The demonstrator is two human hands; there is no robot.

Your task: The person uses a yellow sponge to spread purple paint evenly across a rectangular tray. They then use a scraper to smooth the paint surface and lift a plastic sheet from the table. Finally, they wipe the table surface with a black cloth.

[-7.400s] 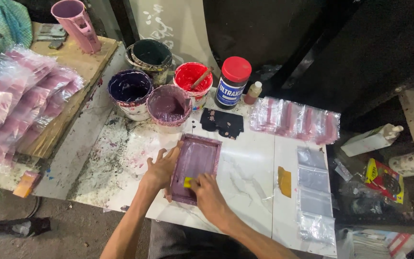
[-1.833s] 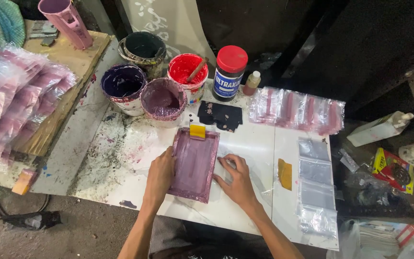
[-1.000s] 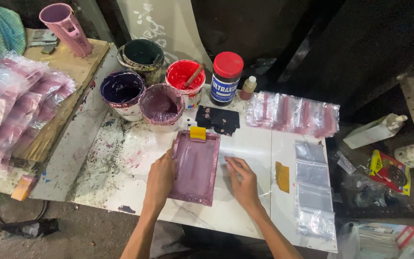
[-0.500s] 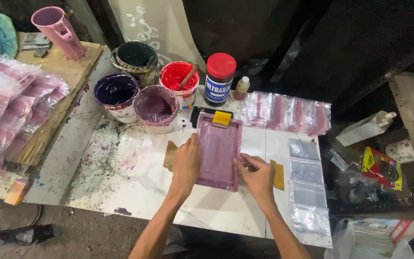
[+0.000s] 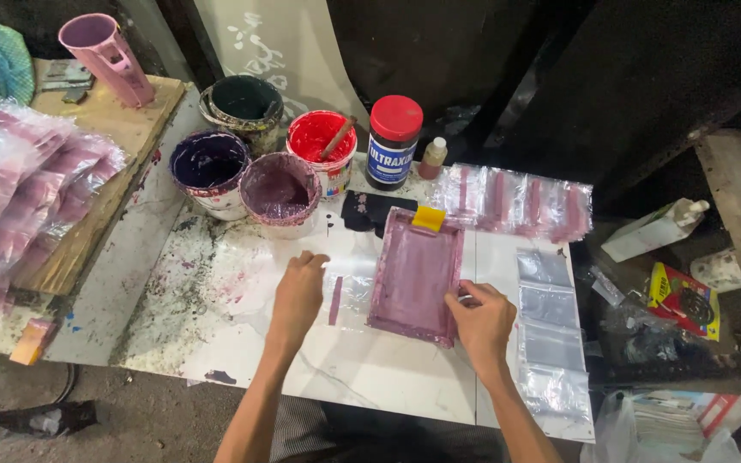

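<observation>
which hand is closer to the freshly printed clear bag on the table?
Left. The left hand rests on the printed clear bag, beside its purple stripe. The right hand is apart from it, gripping the screen frame at its near right corner.

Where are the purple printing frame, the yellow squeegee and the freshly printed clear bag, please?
Purple printing frame (image 5: 415,276), head view, middle of its mesh.
Yellow squeegee (image 5: 429,218), head view, centre of its yellow block.
Printed clear bag (image 5: 335,299), head view, on its purple stripe.

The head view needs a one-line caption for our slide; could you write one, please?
Right hand grips a purple-stained screen frame on the white table; left hand rests on a clear bag.
</observation>
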